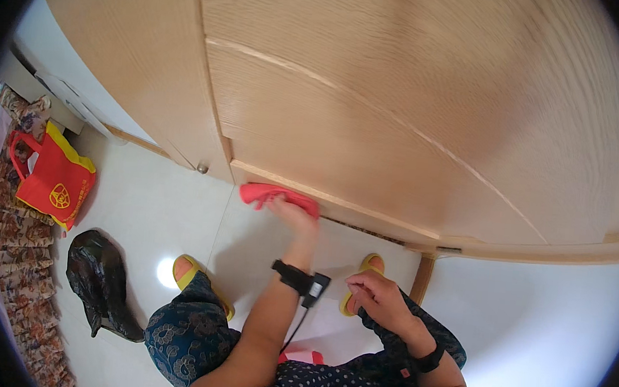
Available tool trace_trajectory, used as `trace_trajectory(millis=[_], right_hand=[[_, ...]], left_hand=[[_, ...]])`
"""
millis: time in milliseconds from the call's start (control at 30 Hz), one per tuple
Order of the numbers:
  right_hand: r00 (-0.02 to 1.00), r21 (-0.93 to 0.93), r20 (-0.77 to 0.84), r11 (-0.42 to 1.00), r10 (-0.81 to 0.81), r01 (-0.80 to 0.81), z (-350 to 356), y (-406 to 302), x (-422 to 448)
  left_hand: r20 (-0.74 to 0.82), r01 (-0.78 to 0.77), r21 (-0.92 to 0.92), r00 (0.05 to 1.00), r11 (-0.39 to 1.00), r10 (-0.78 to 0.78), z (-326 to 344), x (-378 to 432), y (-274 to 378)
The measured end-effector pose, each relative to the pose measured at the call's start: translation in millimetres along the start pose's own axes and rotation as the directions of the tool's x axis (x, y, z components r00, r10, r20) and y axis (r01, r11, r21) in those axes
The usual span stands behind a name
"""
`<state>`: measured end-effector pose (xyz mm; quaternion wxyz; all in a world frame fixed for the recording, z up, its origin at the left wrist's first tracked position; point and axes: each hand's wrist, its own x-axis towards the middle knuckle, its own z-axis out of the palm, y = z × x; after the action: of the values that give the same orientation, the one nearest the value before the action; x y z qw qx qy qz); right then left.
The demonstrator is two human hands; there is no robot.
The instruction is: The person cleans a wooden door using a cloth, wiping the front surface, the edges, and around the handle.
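Note:
My left hand [291,214] is on a red cloth [279,192], which lies against the bottom edge of a light wooden door or panel [314,134], right at the tiled floor [177,205]. That hand looks blurred, and its fingers press on the cloth. Over my right knee is my right hand [380,294], its fingers loosely curled, with no object visible in it. Both wrists wear black bands; the left one carries a small black device with a cable.
A red and yellow bag [60,174] and a black plastic bag [98,280] are on the floor at the left, beside a floral ruffled fabric [21,258]. A small round metal doorstop or knob [202,168] is near the panel's base. Something red and white is partly hidden below me.

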<state>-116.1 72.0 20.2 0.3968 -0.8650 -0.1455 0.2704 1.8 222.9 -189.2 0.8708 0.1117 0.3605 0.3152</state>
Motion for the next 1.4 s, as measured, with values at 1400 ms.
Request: trace_trajectory(millis=[1400], right_hand=[[0.968,-0.337,-0.01,0.912,-0.251,0.233,-11.3,-1.3,-3.7]], left_hand=[[0.016,0.661,-0.049,0.75,0.749,-0.661,-17.4,-53.2,-53.1]])
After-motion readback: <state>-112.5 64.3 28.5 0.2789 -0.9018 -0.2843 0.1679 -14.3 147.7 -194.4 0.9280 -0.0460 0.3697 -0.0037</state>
